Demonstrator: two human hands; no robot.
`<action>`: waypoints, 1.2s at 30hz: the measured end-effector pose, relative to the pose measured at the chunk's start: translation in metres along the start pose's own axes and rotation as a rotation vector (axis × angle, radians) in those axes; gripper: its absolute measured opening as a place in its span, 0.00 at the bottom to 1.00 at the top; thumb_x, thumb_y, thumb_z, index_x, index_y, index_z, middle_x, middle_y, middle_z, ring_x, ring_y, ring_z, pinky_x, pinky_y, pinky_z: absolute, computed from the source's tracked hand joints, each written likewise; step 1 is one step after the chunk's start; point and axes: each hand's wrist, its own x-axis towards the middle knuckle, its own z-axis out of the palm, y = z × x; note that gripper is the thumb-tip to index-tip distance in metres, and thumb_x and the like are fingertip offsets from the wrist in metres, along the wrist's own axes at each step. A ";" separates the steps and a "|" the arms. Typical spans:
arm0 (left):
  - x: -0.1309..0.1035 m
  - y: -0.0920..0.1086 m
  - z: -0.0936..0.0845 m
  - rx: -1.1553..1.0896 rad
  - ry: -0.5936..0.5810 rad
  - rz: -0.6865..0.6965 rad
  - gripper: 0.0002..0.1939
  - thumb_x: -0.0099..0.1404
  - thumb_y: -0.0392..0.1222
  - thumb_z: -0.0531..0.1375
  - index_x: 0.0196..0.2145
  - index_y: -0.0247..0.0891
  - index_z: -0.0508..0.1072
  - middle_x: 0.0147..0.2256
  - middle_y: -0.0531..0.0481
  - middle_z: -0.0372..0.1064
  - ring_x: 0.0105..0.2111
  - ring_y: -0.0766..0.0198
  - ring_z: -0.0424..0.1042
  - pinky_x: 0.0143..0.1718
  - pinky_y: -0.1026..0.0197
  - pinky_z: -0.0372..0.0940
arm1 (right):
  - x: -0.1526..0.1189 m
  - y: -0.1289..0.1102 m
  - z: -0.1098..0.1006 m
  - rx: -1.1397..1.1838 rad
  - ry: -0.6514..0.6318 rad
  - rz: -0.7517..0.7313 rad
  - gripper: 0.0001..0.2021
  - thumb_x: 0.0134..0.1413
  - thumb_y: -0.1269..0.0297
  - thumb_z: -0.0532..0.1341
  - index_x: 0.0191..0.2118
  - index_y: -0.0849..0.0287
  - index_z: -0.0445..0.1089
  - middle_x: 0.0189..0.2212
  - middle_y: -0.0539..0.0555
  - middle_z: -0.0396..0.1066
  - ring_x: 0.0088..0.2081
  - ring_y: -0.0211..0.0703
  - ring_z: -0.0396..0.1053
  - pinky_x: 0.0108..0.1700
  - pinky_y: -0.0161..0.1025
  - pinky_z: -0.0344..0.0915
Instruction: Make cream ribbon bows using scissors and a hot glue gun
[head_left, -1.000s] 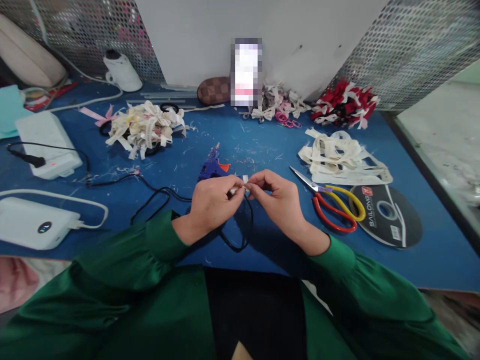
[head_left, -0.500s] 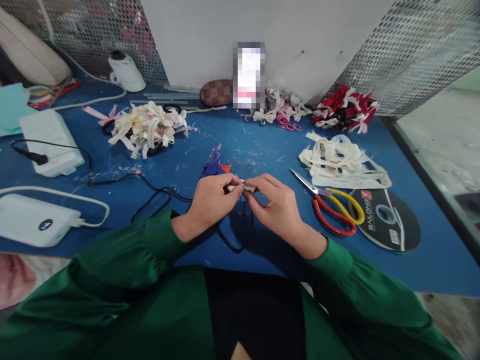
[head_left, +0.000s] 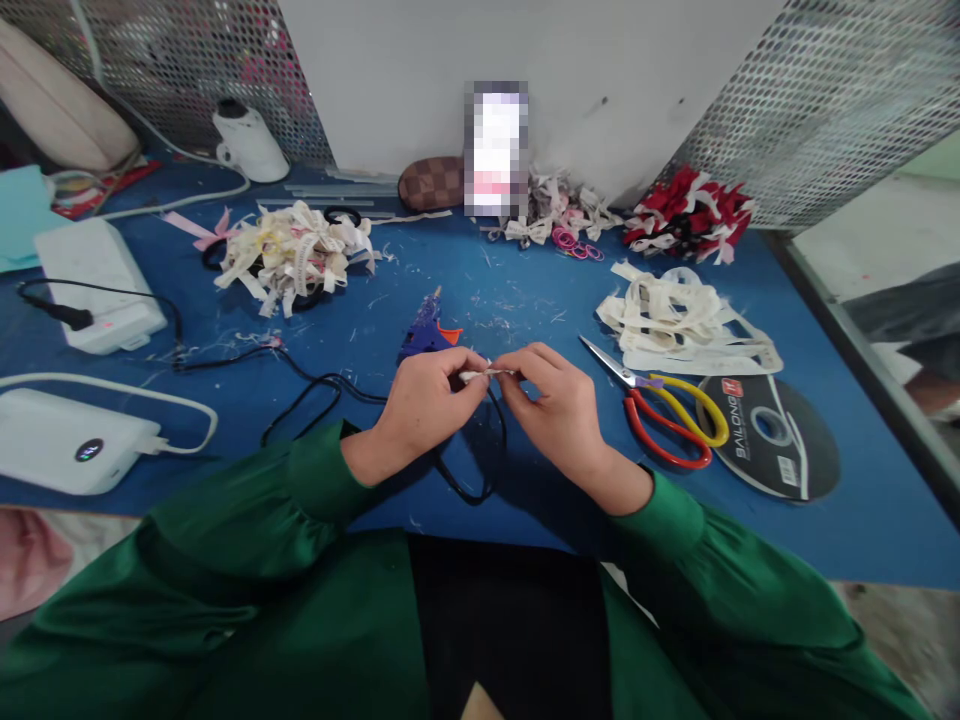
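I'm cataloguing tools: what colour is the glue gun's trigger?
Orange; the trigger shows best in the head view.

The blue tabletop (head_left: pixel 885 520) carried a blue plastic glue gun (head_left: pixel 424 335) at centre and a flat round black spool (head_left: pixel 746 432) at right.

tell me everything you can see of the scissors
The scissors lie on the blue table, right of the right hand, which does not touch them. The silver blades look metal, sit closed or nearly so, and point away and leftward. One handle loop is red, the other yellow, with a purple patch near the pivot. The yellow loop overlaps the black disc in view; contact is unclear.
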 end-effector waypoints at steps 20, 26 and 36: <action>-0.001 0.002 -0.003 0.088 -0.020 0.074 0.08 0.63 0.36 0.61 0.38 0.39 0.80 0.32 0.51 0.80 0.30 0.63 0.77 0.35 0.61 0.67 | 0.015 0.005 -0.009 0.633 -0.241 0.562 0.07 0.50 0.62 0.66 0.32 0.61 0.74 0.24 0.48 0.69 0.27 0.35 0.62 0.30 0.36 0.58; -0.001 0.001 -0.004 0.126 -0.112 0.067 0.08 0.64 0.36 0.59 0.36 0.39 0.80 0.28 0.52 0.78 0.27 0.64 0.74 0.30 0.62 0.63 | 0.018 0.008 -0.012 0.854 -0.411 0.722 0.11 0.44 0.59 0.70 0.28 0.62 0.75 0.24 0.48 0.69 0.26 0.33 0.61 0.30 0.35 0.57; 0.000 0.002 -0.004 0.041 -0.151 0.032 0.06 0.62 0.35 0.59 0.32 0.38 0.77 0.26 0.53 0.77 0.26 0.65 0.73 0.30 0.63 0.65 | 0.020 0.008 -0.017 0.878 -0.436 0.777 0.07 0.42 0.63 0.70 0.27 0.61 0.76 0.22 0.48 0.69 0.24 0.32 0.61 0.29 0.34 0.57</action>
